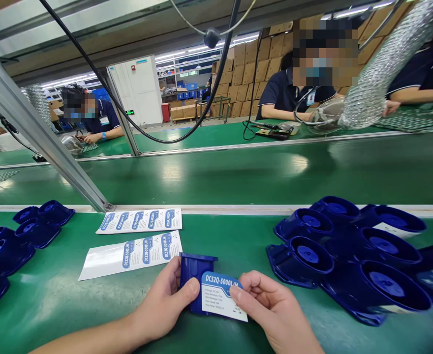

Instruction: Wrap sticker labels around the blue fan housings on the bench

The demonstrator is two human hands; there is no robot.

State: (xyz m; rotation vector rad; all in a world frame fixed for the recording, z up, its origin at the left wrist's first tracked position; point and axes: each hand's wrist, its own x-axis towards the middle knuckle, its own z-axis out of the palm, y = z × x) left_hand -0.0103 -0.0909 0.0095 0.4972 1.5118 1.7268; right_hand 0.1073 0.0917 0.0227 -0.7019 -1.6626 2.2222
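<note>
My left hand (165, 302) grips a dark blue plastic housing (193, 269) from the left, thumb lying across its front. My right hand (271, 309) pinches the right edge of a white and blue label (220, 295) printed DC52Q-5000L/H, which lies against the housing's front face. Both hands sit low at the near edge of the green bench. Just beyond them lie two label sheets (133, 253) with several blue stickers, the nearer sheet partly peeled bare at its left end.
Several blue housings are heaped at the right (349, 255), some labelled, and several more lie at the left (20, 236). A slanted aluminium post (46, 137) meets the bench at left. Beyond is a green conveyor belt (238, 172), with co-workers seated on its far side.
</note>
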